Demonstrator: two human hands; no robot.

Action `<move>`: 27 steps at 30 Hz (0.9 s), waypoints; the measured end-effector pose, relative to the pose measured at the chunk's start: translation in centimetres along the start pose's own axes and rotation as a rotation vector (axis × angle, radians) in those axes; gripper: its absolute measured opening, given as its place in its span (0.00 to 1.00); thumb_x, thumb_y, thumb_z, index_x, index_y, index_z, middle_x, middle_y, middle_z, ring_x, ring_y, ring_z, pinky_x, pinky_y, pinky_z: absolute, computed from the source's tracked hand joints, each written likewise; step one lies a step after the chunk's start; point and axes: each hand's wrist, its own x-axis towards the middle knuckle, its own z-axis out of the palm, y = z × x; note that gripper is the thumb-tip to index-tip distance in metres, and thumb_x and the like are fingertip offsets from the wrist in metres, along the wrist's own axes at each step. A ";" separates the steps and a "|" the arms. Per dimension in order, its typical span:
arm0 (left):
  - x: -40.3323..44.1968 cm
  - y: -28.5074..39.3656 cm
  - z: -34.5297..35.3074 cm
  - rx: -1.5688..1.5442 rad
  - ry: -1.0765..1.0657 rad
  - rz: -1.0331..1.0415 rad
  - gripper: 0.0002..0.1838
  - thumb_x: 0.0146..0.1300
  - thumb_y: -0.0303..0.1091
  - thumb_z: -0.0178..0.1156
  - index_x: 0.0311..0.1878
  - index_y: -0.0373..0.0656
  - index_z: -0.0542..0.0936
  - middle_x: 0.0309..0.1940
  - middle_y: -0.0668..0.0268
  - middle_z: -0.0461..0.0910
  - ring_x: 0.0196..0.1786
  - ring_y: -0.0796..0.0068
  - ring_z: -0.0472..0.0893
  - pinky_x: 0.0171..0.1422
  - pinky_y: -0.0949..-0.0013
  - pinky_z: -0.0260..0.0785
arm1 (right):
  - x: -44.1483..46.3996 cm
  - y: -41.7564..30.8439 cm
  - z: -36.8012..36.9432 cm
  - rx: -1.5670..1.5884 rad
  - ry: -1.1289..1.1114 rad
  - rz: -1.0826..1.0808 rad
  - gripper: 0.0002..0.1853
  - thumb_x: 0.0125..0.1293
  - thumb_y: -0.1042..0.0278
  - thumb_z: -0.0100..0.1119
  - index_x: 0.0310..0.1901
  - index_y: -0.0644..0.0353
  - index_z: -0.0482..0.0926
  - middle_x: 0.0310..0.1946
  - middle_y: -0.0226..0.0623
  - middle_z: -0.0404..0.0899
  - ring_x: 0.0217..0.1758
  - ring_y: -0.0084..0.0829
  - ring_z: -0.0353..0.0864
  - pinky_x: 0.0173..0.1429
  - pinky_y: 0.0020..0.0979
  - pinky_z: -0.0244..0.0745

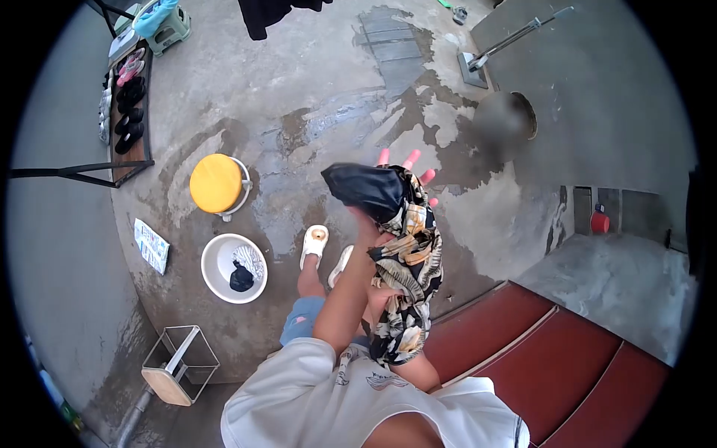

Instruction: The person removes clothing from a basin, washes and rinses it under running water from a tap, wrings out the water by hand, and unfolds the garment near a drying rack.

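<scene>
A black, floral-patterned garment (407,269) hangs in folds over my outstretched arms, reaching down to my lap. At its far end a plain black piece of cloth (364,190) lies across my left wrist; I cannot tell whether it belongs to the same garment. Past the cloth show the spread fingertips of my left hand (411,158), while its palm is mostly covered. Closer to my body, my right hand (383,295) is closed on the garment's left edge, with its fingers partly hidden in the folds.
A white basin (234,297) with dark and striped cloth stands on the wet floor, near a yellow-topped stool (215,184). Further left are a packet (151,246), a small upturned stool (168,384) and a shoe rack (146,149). Dark red panels (553,351) lie at right.
</scene>
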 end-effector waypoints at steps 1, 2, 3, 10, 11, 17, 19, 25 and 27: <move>-0.3 1.3 1.0 0.148 0.016 0.003 0.56 0.34 0.65 0.60 0.65 0.63 0.39 0.64 0.53 0.43 0.60 0.48 0.56 0.54 0.44 0.61 | 0.0 -0.1 0.2 -0.011 0.020 0.007 0.28 0.54 0.59 0.46 0.56 0.61 0.58 0.51 0.41 0.65 0.52 0.35 0.66 0.57 0.36 0.62; -0.6 2.3 1.6 0.297 0.029 0.004 0.59 0.32 0.62 0.63 0.65 0.63 0.38 0.64 0.52 0.44 0.59 0.48 0.59 0.53 0.45 0.62 | 0.1 -0.2 0.4 -0.035 0.043 0.007 0.29 0.53 0.60 0.47 0.57 0.61 0.57 0.51 0.41 0.65 0.52 0.35 0.66 0.57 0.36 0.62; -1.3 2.2 1.9 0.415 -0.118 0.082 0.63 0.30 0.51 0.71 0.65 0.58 0.35 0.63 0.55 0.48 0.57 0.54 0.63 0.57 0.52 0.61 | 0.0 -0.3 0.8 -0.067 0.075 0.003 0.30 0.53 0.60 0.48 0.57 0.62 0.57 0.51 0.42 0.65 0.53 0.35 0.66 0.57 0.36 0.62; -3.4 2.4 9.6 0.933 0.313 -0.254 0.21 0.41 0.24 0.62 0.43 0.39 0.71 0.31 0.68 0.74 0.36 0.77 0.73 0.42 0.75 0.65 | -3.3 -4.8 5.4 -0.826 0.742 0.247 0.33 0.47 0.68 0.54 0.56 0.64 0.57 0.48 0.43 0.67 0.49 0.33 0.69 0.56 0.32 0.63; -3.4 2.0 10.0 1.001 0.340 -0.261 0.15 0.40 0.24 0.62 0.34 0.39 0.72 0.28 0.70 0.74 0.34 0.79 0.72 0.41 0.75 0.65 | -3.1 -5.7 6.8 -0.873 0.739 0.402 0.31 0.47 0.69 0.55 0.55 0.65 0.59 0.45 0.43 0.69 0.46 0.32 0.71 0.54 0.29 0.65; -3.9 -0.3 8.2 1.892 0.042 -0.132 0.12 0.42 0.28 0.61 0.31 0.39 0.72 0.26 0.69 0.74 0.30 0.80 0.72 0.34 0.73 0.65 | -2.9 -10.6 6.1 -1.809 0.685 0.554 0.29 0.39 0.68 0.65 0.45 0.69 0.67 0.36 0.38 0.75 0.40 0.27 0.74 0.46 0.27 0.68; -2.8 -1.2 5.7 1.889 0.102 0.040 0.10 0.41 0.29 0.61 0.29 0.38 0.75 0.23 0.67 0.76 0.27 0.77 0.75 0.32 0.73 0.67 | -3.4 -10.8 5.1 -2.099 0.731 0.385 0.32 0.35 0.63 0.64 0.44 0.69 0.68 0.36 0.42 0.76 0.40 0.32 0.75 0.46 0.27 0.68; 0.3 -2.5 2.1 2.262 0.358 -0.132 0.14 0.37 0.30 0.60 0.30 0.35 0.74 0.25 0.55 0.77 0.31 0.59 0.78 0.36 0.65 0.69 | -2.6 -11.6 3.1 -2.445 1.021 0.402 0.33 0.34 0.54 0.62 0.42 0.68 0.69 0.32 0.54 0.76 0.38 0.47 0.76 0.43 0.36 0.70; 0.2 -2.2 0.7 2.318 0.154 -0.077 0.19 0.36 0.29 0.60 0.36 0.34 0.74 0.45 0.51 0.71 0.45 0.57 0.73 0.47 0.64 0.66 | -3.7 -11.1 2.1 -2.478 1.047 0.301 0.33 0.34 0.54 0.61 0.42 0.70 0.69 0.31 0.55 0.76 0.37 0.47 0.76 0.44 0.37 0.69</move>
